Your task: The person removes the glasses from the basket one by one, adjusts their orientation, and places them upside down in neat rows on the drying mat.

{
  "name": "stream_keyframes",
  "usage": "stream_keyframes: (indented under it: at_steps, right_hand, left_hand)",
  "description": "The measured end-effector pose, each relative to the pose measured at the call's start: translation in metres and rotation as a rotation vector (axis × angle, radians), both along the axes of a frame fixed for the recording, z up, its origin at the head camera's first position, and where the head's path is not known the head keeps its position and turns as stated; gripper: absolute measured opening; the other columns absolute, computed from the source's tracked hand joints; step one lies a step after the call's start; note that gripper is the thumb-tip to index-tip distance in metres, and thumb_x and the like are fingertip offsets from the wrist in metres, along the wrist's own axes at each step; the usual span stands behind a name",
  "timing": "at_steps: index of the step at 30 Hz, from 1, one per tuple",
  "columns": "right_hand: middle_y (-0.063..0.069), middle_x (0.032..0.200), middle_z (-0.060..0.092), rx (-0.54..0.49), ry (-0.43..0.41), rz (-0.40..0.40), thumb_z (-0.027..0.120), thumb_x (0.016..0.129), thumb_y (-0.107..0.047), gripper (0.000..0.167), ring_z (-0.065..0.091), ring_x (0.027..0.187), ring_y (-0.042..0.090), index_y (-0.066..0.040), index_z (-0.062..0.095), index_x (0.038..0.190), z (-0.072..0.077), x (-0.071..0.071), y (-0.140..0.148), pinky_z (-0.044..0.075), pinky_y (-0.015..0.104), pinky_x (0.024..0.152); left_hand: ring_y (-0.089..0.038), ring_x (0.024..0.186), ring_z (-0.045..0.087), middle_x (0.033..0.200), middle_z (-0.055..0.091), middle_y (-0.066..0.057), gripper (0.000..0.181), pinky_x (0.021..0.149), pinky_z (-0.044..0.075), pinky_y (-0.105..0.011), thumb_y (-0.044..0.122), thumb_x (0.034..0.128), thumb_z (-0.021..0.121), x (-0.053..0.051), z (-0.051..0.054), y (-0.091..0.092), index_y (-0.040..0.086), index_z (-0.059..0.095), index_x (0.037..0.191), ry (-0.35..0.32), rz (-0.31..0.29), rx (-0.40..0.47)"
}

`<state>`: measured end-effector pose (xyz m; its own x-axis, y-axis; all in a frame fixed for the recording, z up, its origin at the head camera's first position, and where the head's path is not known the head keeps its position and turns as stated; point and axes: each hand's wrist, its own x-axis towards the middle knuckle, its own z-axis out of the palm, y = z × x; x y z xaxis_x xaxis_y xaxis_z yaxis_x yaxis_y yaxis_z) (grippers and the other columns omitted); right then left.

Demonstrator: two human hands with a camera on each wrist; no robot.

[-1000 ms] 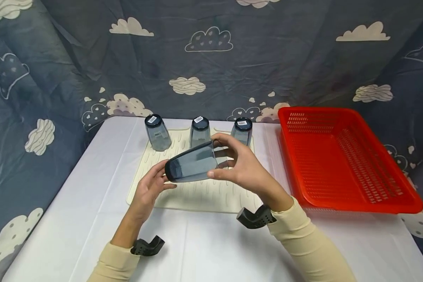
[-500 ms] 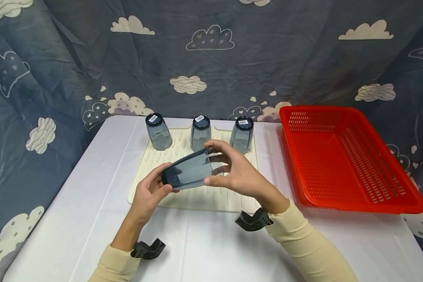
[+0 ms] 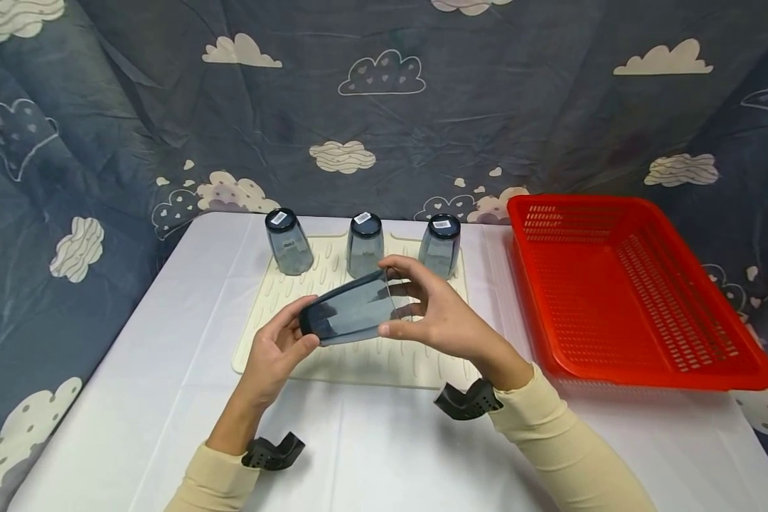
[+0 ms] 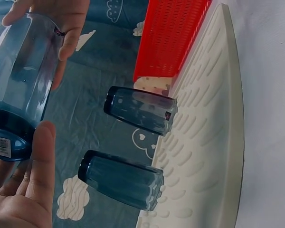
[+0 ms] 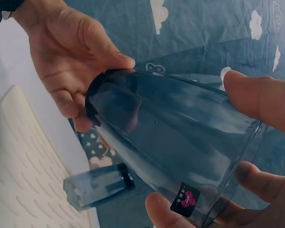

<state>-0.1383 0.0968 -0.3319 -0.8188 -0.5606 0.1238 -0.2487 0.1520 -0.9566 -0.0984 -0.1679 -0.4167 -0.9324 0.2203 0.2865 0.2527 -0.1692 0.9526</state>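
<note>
A blue-grey drinking glass (image 3: 352, 309) is held tilted in the air between both hands, its dark base to the left and its mouth to the right. My left hand (image 3: 275, 355) grips the base end, thumb on the near side. Around the rim end curl the thumb and fingers of my right hand (image 3: 432, 313). The right wrist view shows a dark sticker (image 5: 184, 199) on the glass near its rim; in the left wrist view a barcode label (image 4: 2, 147) is on the base. Below the glass lies a cream ridged drying mat (image 3: 358, 364).
Three similar glasses stand upside down along the mat's back: a left glass (image 3: 289, 245), a middle glass (image 3: 365, 245) and a right glass (image 3: 440, 249). A red perforated basket (image 3: 537, 313) stands at the right of the white-covered table (image 3: 371, 448). Cloud-patterned cloth (image 3: 518, 107) hangs behind.
The left hand has closed round the glass's base, its thumb coming onto the near side. The glass has dropped slightly toward the mat, staying tilted between both hands.
</note>
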Motion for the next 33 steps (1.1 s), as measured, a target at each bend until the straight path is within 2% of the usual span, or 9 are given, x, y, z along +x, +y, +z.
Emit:
stream_keyframes:
  at_steps: [5, 9, 12, 15, 17, 22, 25, 28, 33]
  right_hand:
    - [0.016, 0.141, 0.047, 0.018, 0.0, 0.004, 0.079, 0.08, -0.001, 0.077, 0.055, 0.127, 0.036, -0.011, 0.039, 0.145, -0.002, -0.002, 0.002, 0.055, 0.044, 0.098]
    - [0.016, 0.141, 0.048, 0.053, 0.011, -0.009, 0.08, 0.081, -0.003, 0.078, 0.057, 0.126, 0.035, -0.011, 0.038, 0.146, -0.004, -0.005, 0.004, 0.055, 0.044, 0.1]
    - [0.017, 0.142, 0.048, 0.07, 0.015, -0.029, 0.08, 0.081, -0.004, 0.079, 0.057, 0.126, 0.035, -0.012, 0.036, 0.147, -0.005, -0.009, 0.006, 0.055, 0.045, 0.1]
    - [0.016, 0.144, 0.046, 0.07, 0.021, -0.056, 0.079, 0.082, -0.003, 0.08, 0.056, 0.127, 0.034, -0.011, 0.034, 0.148, -0.005, -0.012, 0.007, 0.052, 0.047, 0.103]
    - [0.014, 0.147, 0.045, 0.069, 0.021, -0.08, 0.079, 0.081, -0.003, 0.081, 0.055, 0.128, 0.033, -0.011, 0.034, 0.148, -0.006, -0.014, 0.006, 0.05, 0.048, 0.105]
    - [0.012, 0.147, 0.046, 0.066, 0.032, -0.113, 0.082, 0.078, -0.004, 0.084, 0.057, 0.123, 0.032, -0.01, 0.035, 0.147, -0.009, -0.017, 0.006, 0.051, 0.045, 0.103]
    - [0.01, 0.147, 0.047, 0.07, 0.053, -0.129, 0.084, 0.076, -0.004, 0.085, 0.056, 0.122, 0.029, -0.01, 0.037, 0.147, -0.011, -0.018, 0.005, 0.05, 0.043, 0.102]
    - [0.01, 0.146, 0.049, 0.051, 0.059, -0.153, 0.084, 0.075, -0.003, 0.085, 0.055, 0.122, 0.028, -0.01, 0.038, 0.146, -0.011, -0.018, 0.006, 0.048, 0.044, 0.102]
    - [0.011, 0.141, 0.05, 0.005, 0.048, -0.146, 0.083, 0.075, -0.001, 0.085, 0.056, 0.119, 0.028, -0.01, 0.035, 0.145, -0.012, -0.017, 0.006, 0.048, 0.045, 0.106]
  left_hand:
    - [-0.007, 0.108, 0.063, 0.126, 0.062, 0.004, 0.053, 0.086, 0.057, -0.018, -0.001, 0.0945, 0.062, -0.001, 0.003, -0.001, -0.005, 0.043, 0.144, 0.012, 0.007, -0.012]
    - [-0.006, 0.108, 0.064, 0.127, 0.062, 0.002, 0.054, 0.087, 0.056, -0.017, 0.0, 0.0943, 0.062, -0.005, 0.012, -0.002, -0.009, 0.041, 0.143, 0.02, 0.027, -0.063]
    - [-0.004, 0.108, 0.063, 0.133, 0.059, -0.009, 0.056, 0.087, 0.055, -0.016, 0.002, 0.0946, 0.062, -0.011, 0.027, -0.002, -0.006, 0.041, 0.145, 0.003, 0.054, -0.178]
    - [-0.004, 0.106, 0.062, 0.136, 0.056, -0.02, 0.057, 0.085, 0.054, -0.015, 0.007, 0.0951, 0.064, -0.019, 0.047, -0.005, 0.0, 0.041, 0.147, -0.012, 0.072, -0.333]
    - [-0.01, 0.106, 0.063, 0.138, 0.055, -0.022, 0.058, 0.085, 0.053, -0.014, 0.011, 0.0954, 0.065, -0.024, 0.061, -0.007, 0.005, 0.042, 0.148, -0.005, 0.081, -0.438]
    - [-0.025, 0.105, 0.062, 0.142, 0.053, -0.017, 0.061, 0.088, 0.053, -0.017, 0.013, 0.0943, 0.067, -0.035, 0.092, -0.011, 0.008, 0.042, 0.149, 0.033, 0.046, -0.606]
    - [-0.025, 0.102, 0.062, 0.138, 0.055, -0.016, 0.069, 0.089, 0.054, -0.024, 0.012, 0.0882, 0.075, -0.04, 0.108, -0.009, 0.009, 0.042, 0.149, 0.057, 0.029, -0.697]
    - [-0.023, 0.098, 0.062, 0.132, 0.058, -0.014, 0.079, 0.088, 0.054, -0.031, 0.015, 0.0806, 0.083, -0.044, 0.122, -0.003, 0.011, 0.043, 0.149, 0.109, 0.039, -0.781]
    - [-0.021, 0.094, 0.057, 0.131, 0.059, -0.009, 0.082, 0.084, 0.05, -0.036, 0.018, 0.0762, 0.087, -0.047, 0.137, 0.007, 0.012, 0.046, 0.147, 0.205, 0.074, -0.838]
